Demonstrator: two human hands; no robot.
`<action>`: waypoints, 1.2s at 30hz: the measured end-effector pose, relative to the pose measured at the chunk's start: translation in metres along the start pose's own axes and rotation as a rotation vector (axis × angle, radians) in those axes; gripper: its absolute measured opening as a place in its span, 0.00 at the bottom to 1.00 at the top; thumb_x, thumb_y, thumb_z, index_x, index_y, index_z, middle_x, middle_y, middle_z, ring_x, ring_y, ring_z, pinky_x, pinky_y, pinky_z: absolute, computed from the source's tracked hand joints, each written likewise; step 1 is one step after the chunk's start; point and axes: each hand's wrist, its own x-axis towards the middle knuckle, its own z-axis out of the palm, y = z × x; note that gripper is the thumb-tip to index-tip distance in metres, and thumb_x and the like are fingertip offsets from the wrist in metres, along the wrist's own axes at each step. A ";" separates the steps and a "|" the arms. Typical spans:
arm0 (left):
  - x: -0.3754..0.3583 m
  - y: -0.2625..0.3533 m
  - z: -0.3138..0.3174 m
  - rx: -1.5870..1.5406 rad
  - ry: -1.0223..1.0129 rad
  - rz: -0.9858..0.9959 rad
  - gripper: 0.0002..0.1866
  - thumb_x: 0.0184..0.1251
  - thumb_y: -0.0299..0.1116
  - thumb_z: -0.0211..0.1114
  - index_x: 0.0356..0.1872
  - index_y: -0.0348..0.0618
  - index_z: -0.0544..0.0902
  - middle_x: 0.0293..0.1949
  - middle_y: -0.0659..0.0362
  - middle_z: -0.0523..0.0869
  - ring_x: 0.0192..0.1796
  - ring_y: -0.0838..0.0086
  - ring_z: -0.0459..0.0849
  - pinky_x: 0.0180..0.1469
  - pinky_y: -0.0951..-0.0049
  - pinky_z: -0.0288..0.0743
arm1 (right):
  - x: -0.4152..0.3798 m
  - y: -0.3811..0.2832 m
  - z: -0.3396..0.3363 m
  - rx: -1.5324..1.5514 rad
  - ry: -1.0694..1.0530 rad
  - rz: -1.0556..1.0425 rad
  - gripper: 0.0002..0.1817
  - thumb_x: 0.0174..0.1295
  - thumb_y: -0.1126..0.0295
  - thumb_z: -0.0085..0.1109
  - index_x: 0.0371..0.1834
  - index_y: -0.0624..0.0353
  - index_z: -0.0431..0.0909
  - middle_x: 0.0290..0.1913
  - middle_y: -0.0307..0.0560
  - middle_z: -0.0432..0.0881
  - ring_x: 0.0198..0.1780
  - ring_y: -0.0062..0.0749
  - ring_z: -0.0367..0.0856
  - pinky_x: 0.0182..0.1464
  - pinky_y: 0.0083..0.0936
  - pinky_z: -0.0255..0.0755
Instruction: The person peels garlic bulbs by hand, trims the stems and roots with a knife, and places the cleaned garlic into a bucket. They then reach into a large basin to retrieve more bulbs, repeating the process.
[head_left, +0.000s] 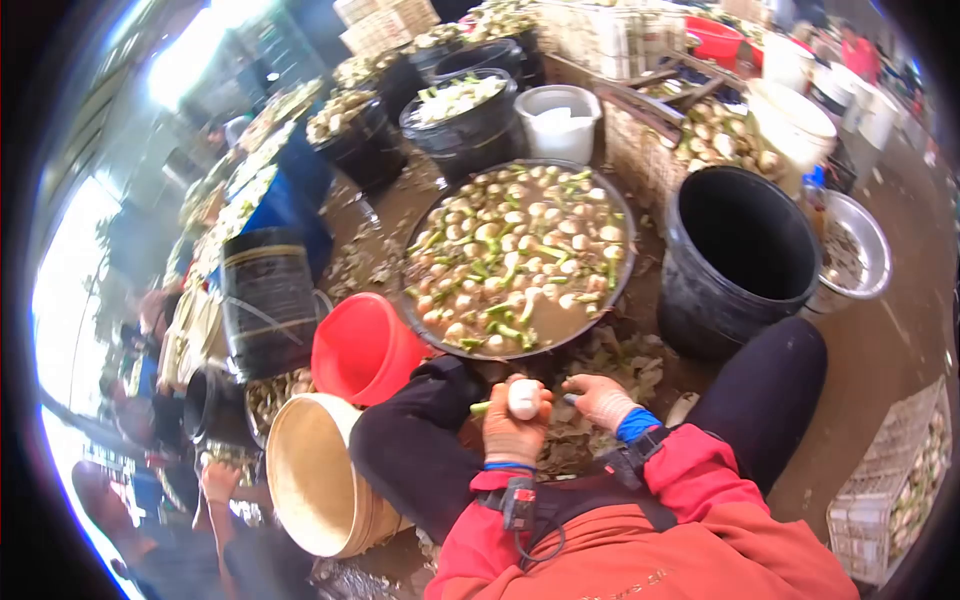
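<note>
My left hand, in an orange-palmed glove with a blue cuff, is closed around a white garlic bulb. The bulb's short green stem pokes out to the left of the fingers. To its right, a small gap away, my right hand has its fingers curled together. A small dark end shows at those fingertips, too little to name. Just beyond both hands stands a wide round basin of muddy water, full of bulbs with cut green stems.
A red bucket and a cream bucket stand at my left knee. At my right knee is a tall black bucket. Peelings litter the ground between my legs. Filled tubs and a crate stand around; another person's hand is lower left.
</note>
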 end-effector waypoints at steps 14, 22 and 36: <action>-0.024 0.122 0.097 -0.101 -0.070 0.597 0.37 0.61 0.67 0.50 0.53 0.39 0.70 0.58 0.47 0.70 0.54 0.59 0.76 0.53 0.61 0.77 | -0.005 -0.025 0.005 0.025 -0.128 0.134 0.19 0.54 0.67 0.60 0.51 0.53 0.78 0.44 0.50 0.82 0.43 0.37 0.81 0.45 0.28 0.73; -0.016 0.030 0.016 0.083 0.072 -0.001 0.16 0.67 0.44 0.58 0.47 0.44 0.77 0.39 0.53 0.82 0.37 0.63 0.82 0.39 0.63 0.79 | 0.107 -0.071 -0.026 -0.431 0.365 -0.523 0.16 0.47 0.77 0.59 0.41 0.51 0.81 0.46 0.49 0.78 0.49 0.45 0.77 0.51 0.33 0.70; 0.024 -0.019 0.007 0.664 0.190 -0.170 0.26 0.66 0.44 0.60 0.62 0.44 0.69 0.43 0.62 0.76 0.39 0.78 0.76 0.39 0.79 0.75 | 0.183 -0.089 -0.026 -0.996 -0.070 -0.115 0.14 0.56 0.69 0.55 0.46 0.50 0.80 0.48 0.51 0.80 0.51 0.46 0.77 0.54 0.32 0.70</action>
